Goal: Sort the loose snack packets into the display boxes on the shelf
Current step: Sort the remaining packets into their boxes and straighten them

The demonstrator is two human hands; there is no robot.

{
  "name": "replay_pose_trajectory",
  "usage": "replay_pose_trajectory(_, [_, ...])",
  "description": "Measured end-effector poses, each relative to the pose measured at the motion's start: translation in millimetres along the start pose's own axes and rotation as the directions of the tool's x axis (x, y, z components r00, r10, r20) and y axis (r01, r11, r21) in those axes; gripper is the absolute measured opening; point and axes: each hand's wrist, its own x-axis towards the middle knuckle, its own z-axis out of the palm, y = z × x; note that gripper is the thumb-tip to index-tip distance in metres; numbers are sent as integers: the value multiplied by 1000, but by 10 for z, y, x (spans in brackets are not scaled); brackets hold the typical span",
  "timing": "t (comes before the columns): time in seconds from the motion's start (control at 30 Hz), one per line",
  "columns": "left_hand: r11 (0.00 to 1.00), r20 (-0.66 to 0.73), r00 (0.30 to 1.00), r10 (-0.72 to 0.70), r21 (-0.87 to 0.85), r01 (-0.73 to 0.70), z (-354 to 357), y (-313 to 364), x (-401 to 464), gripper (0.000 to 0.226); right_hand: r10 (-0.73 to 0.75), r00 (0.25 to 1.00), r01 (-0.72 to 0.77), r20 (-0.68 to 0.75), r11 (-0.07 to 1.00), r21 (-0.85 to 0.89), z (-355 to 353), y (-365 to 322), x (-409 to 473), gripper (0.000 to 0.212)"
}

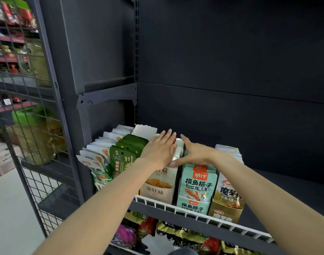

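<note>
Left hand (pixel 160 149) lies flat, fingers straight together, on the white packets (pixel 177 153); right hand (pixel 191 153), fingers spread, touches them. Uneven pressing could tip packets beside the beige box (pixel 157 190).

The shelf (pixel 286 190) is dark metal with a matt painted finish, and its back panel (pixel 231 52) has the same dull surface. The front rail (pixel 194 211) is white coated wire. The display boxes (pixel 157 192) are matt paper card. The snack packets (pixel 198 183) are smooth plastic film with a light gloss. The side grid (pixel 29 107) is dark metal wire.
</note>
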Motion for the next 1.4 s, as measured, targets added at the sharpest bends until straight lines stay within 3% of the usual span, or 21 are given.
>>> replay_pose_trajectory(0.07, [1000,-61,998,-30,2,30,90,36,45,52,9,1000,-9,-20,1000,-12,-11,11,-4,117])
replay_pose_trajectory(0.23, [1000,-221,975,-16,14,19,135,62,113,46,61,996,-63,-61,997,-34,-174,73,-113,77])
replay_pose_trajectory(0.37, [1000,-206,978,-15,-26,10,66,47,75,43,59,994,-71,-90,988,-140,-162,140,-108,48])
replay_pose_trajectory(0.6, [997,-131,991,-31,-77,21,-16,54,39,48,106,990,-127,-91,953,-274,-153,85,-47,49])
replay_pose_trajectory(0.77, [998,-256,966,37,-43,-50,-21,142,-68,46,159,982,-182,-103,942,-283,-144,96,-36,50])
replay_pose_trajectory(0.93, [975,-386,916,105,-140,-171,-85,181,-208,39,121,982,-146,-145,975,-171,-171,71,-187,54])
replay_pose_trajectory(1.07, [955,-347,920,184,-159,-251,-140,218,-331,54,-14,950,-31,-313,990,-139,-153,146,-449,49])
replay_pose_trajectory(1.13, [942,-311,923,225,-172,-288,-173,281,-395,71,-24,934,-23,-356,992,-128,-113,192,-590,50])
replay_pose_trajectory(1.23, [941,-144,940,308,-97,-323,-241,451,-477,80,28,907,-65,-420,995,-74,-48,330,-743,53])
replay_pose_trajectory(1.33, [932,3,932,361,40,-361,-307,679,-484,101,165,861,-92,-481,981,172,16,486,-855,60])
replay_pose_trajectory(1.4, [922,51,928,369,105,-372,-312,816,-441,109,311,824,-100,-474,903,418,87,594,-913,68])
